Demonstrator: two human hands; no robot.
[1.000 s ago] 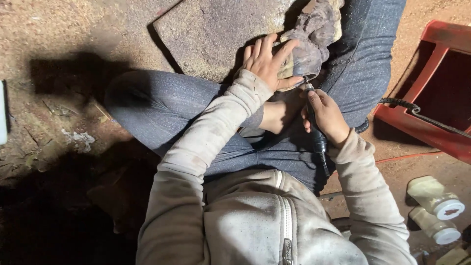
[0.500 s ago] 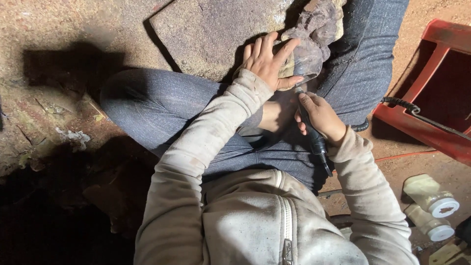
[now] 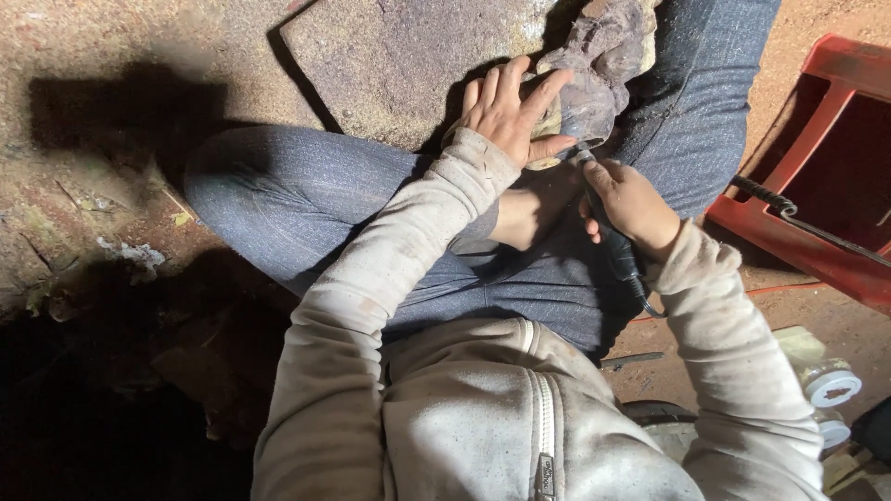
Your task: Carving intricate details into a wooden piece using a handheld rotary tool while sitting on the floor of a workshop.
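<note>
My left hand (image 3: 509, 109) lies flat with the fingers spread against a rough, brownish-grey stone (image 3: 601, 57), pressing it steady; nothing is clasped in it, the palm simply rests on the rock. The stone sits up between my knees, leaning on a flat slab (image 3: 399, 56) that lies on the dirt in front of me. My right hand (image 3: 631, 202) is closed around a slim black power tool (image 3: 617, 250), held like a pen, with its tip just at the lower edge of the stone, beside my left thumb. I cannot tell whether the tip actually touches the rock. A black cord (image 3: 645, 301) runs back from the tool past my wrist. I sit cross-legged in grey trousers (image 3: 306, 199) and a pale dusty jacket (image 3: 501, 417). To my right stands a red box (image 3: 817, 176), open at the top; its inside is in shadow, and all I can make out is a dark ribbed rod (image 3: 763, 193) lying across its rim. Nearer my right elbow, on the ground, are two small pale plastic bottles with white caps (image 3: 829, 380); what they hold is not visible.
</note>
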